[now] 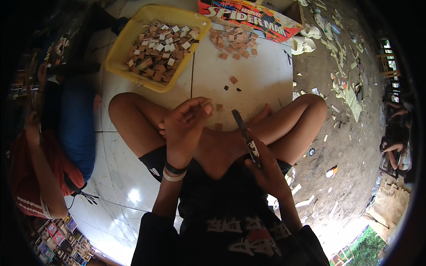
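My left hand (186, 126) is raised above my crossed legs, fingers curled and thumb pressed toward them. Whatever it may pinch is hidden or too small to name. In my right hand (269, 170) is a knife (253, 148) with a dark straight blade, its tip pointing up and away from me. Two small brown square tiles (218, 107) lie on the floor just right of my left fingertips. Farther out are another tile (233, 80) and two tiny black scraps (226, 88). Beyond these spreads a loose pile of brown square tiles (235, 40).
A yellow basin (116, 60) of brown and white squares stands far left on white floor tiles. Behind the pile lies a red printed board (250, 17). Scraps litter the dirt ground (337, 133) at right. Someone in blue trousers (77, 124) sits at left.
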Available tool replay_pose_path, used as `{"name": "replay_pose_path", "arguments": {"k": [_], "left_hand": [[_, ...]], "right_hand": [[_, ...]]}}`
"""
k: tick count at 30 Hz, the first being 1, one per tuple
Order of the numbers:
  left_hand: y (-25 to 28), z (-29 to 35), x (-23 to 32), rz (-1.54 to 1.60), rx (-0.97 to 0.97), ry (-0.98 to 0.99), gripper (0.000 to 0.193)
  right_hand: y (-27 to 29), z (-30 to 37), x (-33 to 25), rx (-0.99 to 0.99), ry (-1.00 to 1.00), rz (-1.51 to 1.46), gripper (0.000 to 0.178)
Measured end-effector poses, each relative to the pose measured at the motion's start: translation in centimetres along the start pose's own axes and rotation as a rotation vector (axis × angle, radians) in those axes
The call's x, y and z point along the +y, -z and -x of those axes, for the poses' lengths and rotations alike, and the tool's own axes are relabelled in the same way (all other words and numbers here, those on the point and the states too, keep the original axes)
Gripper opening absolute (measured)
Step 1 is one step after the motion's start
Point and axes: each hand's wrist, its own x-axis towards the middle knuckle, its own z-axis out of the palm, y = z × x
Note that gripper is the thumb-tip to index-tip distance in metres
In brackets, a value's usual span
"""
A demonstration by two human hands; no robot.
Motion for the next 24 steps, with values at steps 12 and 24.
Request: {"name": "replay_pose_path", "arguments": {"k": [12, 24], "left_hand": [[-1.2, 0.7, 0.0, 0.089, 0.01, 0.059, 0.024], [-2.9, 1.7, -0.7, 0.156, 0.098, 0.014, 0.024]], "right_hand": [[-2.0, -0.1, -0.8, -0.01, -0.064, -0.145, 0.068], [-3.7, 1.1, -1.7, 0.116, -0.063, -0.114, 0.069]]}}
